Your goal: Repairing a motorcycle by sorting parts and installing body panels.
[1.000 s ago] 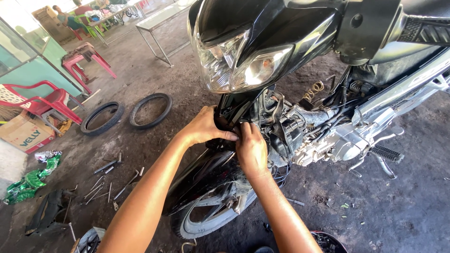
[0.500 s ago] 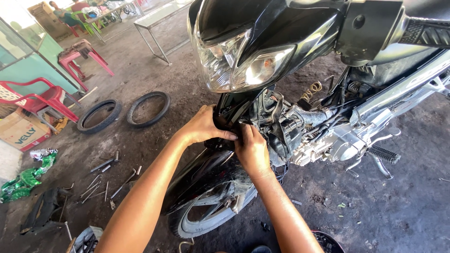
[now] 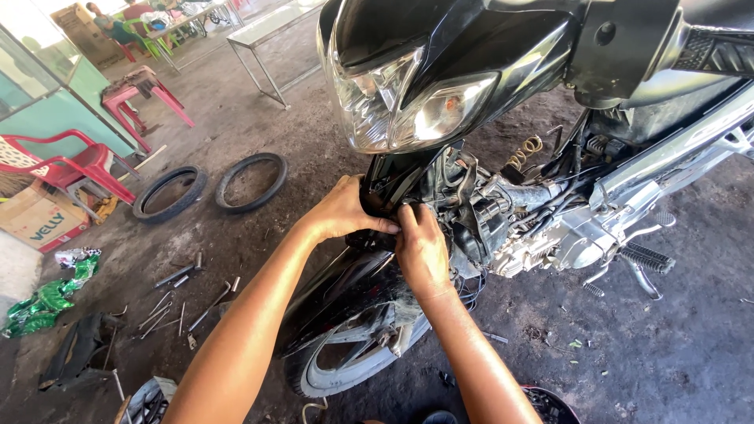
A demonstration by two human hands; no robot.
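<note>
On the dirt floor, both hands' grip closes on the upright fork; left hand, right hand.

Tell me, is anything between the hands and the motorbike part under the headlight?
Nothing visible: the left hand and the right hand both already touch the black panel below the headlight.

— What can't you make out around the motorbike?
— Both hands' fingertips vanish behind its dark panel under the headlight — the grip stays unclear. Its seat end runs off the right edge.
</note>
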